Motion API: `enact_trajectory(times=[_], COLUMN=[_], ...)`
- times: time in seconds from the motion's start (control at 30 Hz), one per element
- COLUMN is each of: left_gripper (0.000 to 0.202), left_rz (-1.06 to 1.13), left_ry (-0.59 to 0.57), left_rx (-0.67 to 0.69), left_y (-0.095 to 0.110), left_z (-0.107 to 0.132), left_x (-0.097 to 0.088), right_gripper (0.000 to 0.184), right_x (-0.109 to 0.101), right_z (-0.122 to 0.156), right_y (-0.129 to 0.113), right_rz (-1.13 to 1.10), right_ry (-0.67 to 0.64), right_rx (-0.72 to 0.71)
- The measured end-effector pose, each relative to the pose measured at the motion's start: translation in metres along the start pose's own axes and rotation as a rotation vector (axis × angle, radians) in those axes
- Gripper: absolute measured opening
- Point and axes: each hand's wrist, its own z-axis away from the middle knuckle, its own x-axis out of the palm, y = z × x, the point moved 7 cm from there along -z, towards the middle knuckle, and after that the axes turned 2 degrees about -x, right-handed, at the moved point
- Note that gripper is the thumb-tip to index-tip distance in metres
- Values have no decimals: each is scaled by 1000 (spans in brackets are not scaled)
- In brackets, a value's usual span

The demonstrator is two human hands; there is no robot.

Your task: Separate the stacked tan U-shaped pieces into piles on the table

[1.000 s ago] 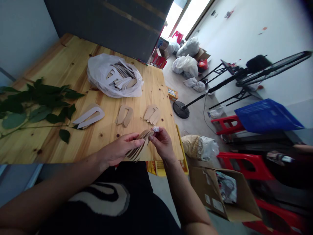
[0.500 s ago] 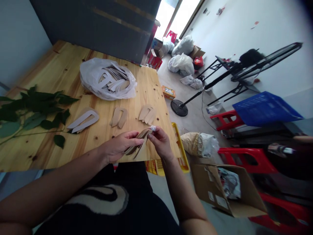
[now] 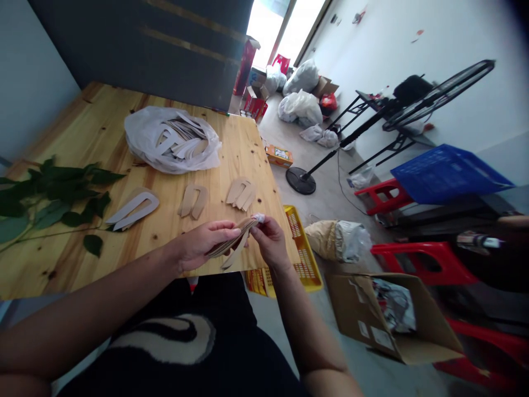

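My left hand [image 3: 202,245] is closed round a stack of brown U-shaped cardboard pieces [image 3: 231,245] just above the near edge of the wooden table [image 3: 99,132]. My right hand [image 3: 268,240] pinches the top end of the same stack, a white wrap on one fingertip. On the table lie three small piles of the same cutouts: a white-faced one [image 3: 132,208] at the left, one [image 3: 193,200] in the middle, one [image 3: 242,193] at the right. A white plastic bag [image 3: 171,139] farther back holds many more pieces.
A leafy green branch [image 3: 49,193] lies on the table's left. A yellow basket [image 3: 303,259] sits below the table's right edge, an open cardboard box [image 3: 397,320] on the floor beside it. Red stools [image 3: 413,259], a blue crate [image 3: 446,176], a fan stand [image 3: 301,182] and bags [image 3: 306,107] fill the floor at right.
The view has drifted right and down a little. Both hands keep hold of the stack; one piece now hangs lower from its underside.
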Motion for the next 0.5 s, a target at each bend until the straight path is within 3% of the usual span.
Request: enact_trajectory(times=[0.3, 0.5], left_gripper=[21, 21], left_rz=[-31, -43], left_ry=[-21, -8], left_rx=[3, 10], left_y=[4, 0], left_z=[-2, -5], left_x=[7, 3], right_gripper=[24, 20], right_x=[-10, -11], right_z=[6, 6], right_y=[4, 1], right_rz=[-20, -21], right_ry=[130, 131], right_rx=[-106, -143])
